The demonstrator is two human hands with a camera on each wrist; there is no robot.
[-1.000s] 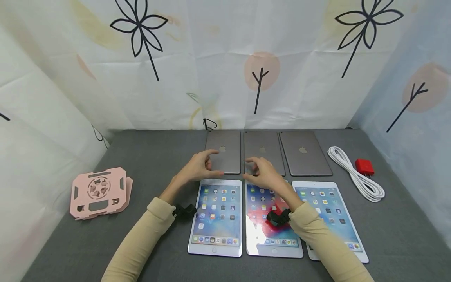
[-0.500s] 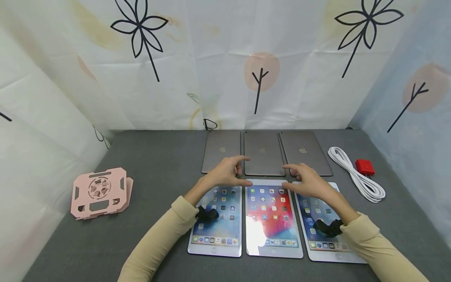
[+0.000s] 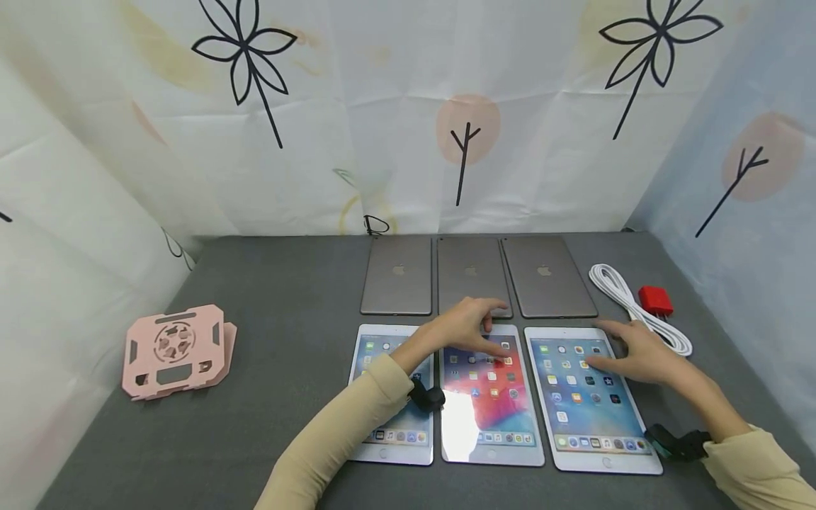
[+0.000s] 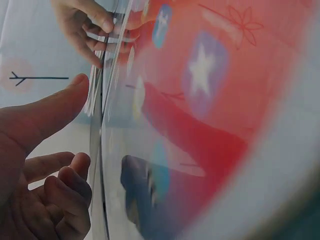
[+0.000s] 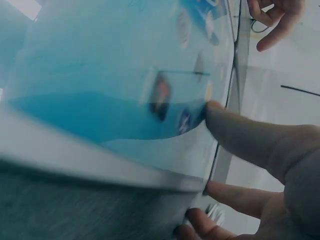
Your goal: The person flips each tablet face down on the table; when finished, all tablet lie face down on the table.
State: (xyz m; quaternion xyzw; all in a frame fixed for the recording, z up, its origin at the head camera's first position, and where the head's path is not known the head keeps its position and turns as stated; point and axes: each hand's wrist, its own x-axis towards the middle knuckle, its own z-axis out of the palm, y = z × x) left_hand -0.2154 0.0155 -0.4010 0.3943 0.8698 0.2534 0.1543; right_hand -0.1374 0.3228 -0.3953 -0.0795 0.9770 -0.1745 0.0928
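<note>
Three white-framed tablets lie screen up in the front row: the left tablet (image 3: 401,455), the middle tablet (image 3: 492,397) with a red wallpaper, and the right tablet (image 3: 576,418). My left hand (image 3: 468,326) is over the top of the middle tablet, thumb and index finger apart, holding nothing. In the left wrist view its thumb (image 4: 60,112) points toward that glossy screen. My right hand (image 3: 644,350) is at the upper right corner of the right tablet. Its thumb (image 5: 255,137) reaches over the screen, while the index finger (image 5: 237,197) is right at the tablet's edge.
Behind the tablets lie three grey tablets, backs up: one left (image 3: 397,283), one middle (image 3: 465,273), one right (image 3: 548,283). A coiled white cable (image 3: 663,333) and a red charger plug (image 3: 655,301) sit at right. A pink cut-out plate stand (image 3: 178,352) is at far left.
Both hands have moved to the right: the left from near the left tablet to over the middle one, the right from the middle tablet to the right one's upper right corner.
</note>
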